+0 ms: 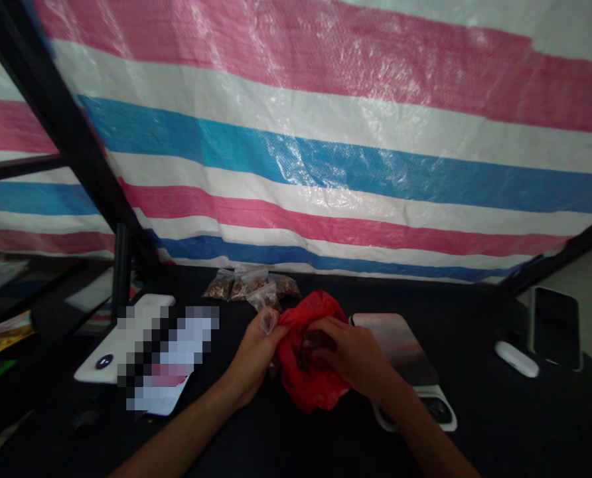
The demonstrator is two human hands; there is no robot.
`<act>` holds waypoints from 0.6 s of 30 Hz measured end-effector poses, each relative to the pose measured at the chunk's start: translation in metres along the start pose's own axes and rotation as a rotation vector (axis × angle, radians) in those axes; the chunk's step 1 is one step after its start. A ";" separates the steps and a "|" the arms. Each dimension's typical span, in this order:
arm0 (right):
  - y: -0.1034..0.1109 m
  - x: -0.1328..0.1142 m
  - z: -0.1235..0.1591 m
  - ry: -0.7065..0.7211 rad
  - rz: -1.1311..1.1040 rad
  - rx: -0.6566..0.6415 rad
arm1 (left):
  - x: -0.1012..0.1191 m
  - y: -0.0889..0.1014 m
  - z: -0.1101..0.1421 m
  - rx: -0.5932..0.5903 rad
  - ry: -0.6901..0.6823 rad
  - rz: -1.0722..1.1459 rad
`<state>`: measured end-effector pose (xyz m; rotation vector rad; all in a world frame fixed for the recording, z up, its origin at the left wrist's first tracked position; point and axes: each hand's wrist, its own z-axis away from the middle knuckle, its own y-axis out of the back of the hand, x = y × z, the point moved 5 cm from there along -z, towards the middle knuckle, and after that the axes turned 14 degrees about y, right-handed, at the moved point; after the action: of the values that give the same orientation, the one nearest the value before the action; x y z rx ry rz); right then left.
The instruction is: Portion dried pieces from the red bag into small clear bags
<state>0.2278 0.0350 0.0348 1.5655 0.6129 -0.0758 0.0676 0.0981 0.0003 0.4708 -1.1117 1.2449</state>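
A red plastic bag stands crumpled on the black table with its mouth facing up. My left hand is closed on a small clear zip bag, whose top pokes out by the thumb. The same hand also rests against the left rim of the red bag. Dark contents show dimly inside the red bag. My right hand reaches over the right rim with its fingers curled down into the mouth; what they pinch is hidden. Just behind lie several small zip bags filled with brown bits.
Beside my right forearm lies a phone-like item with a pictured cover. Farther right are a white earbud case and a dark-screened phone. At left lies a white device beside a blurred-out packet. Striped sheeting hangs behind.
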 end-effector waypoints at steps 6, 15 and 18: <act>0.005 0.005 0.001 -0.109 -0.111 0.129 | 0.012 0.005 -0.003 0.100 -0.217 -0.209; 0.022 -0.010 0.003 0.126 -0.480 0.362 | 0.009 -0.003 0.007 0.135 -0.479 -0.497; 0.020 -0.022 0.004 0.272 -0.354 0.392 | 0.010 -0.009 0.013 0.100 -0.527 -0.596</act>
<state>0.2182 0.0248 0.0616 1.8423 1.1404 -0.2656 0.0700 0.0898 0.0166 1.1605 -1.2173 0.6599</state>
